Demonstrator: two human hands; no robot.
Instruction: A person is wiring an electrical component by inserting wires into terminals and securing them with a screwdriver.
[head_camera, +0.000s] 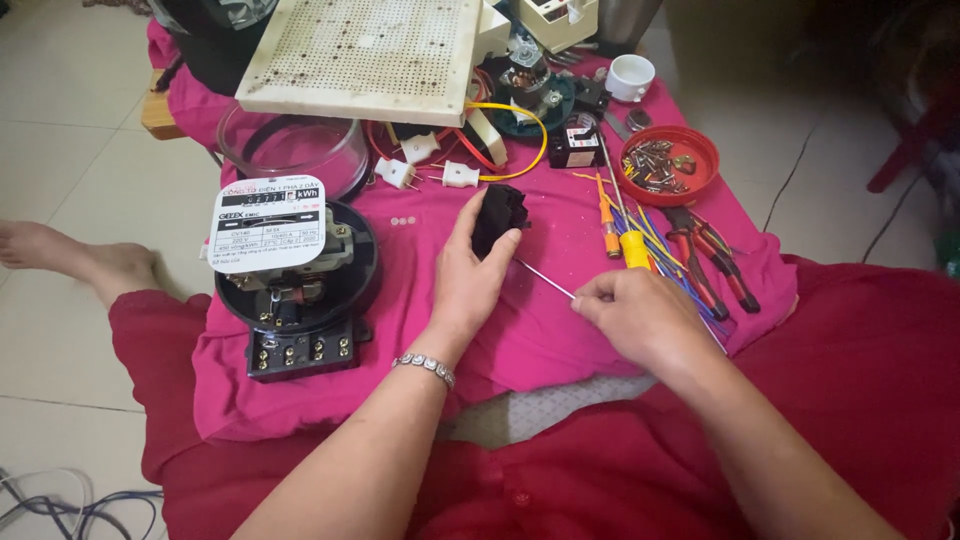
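Seen from above, a person sits at a low worktop (560, 330) covered in pink cloth. The left hand (468, 280) grips a small black part (498, 217), lifted just above the cloth near the middle. The right hand (640, 315) pinches a thin metal rod (545, 279) whose tip points at the part. To the left lies an opened electricity meter (297, 272). To the right are pliers (712, 255), a yellow screwdriver (633, 248) and a red dish (670, 165) of screws.

Thin metal rod's (545, 277) end hidden in right hand (640, 318), red tray's (700, 160) small parts indistinct
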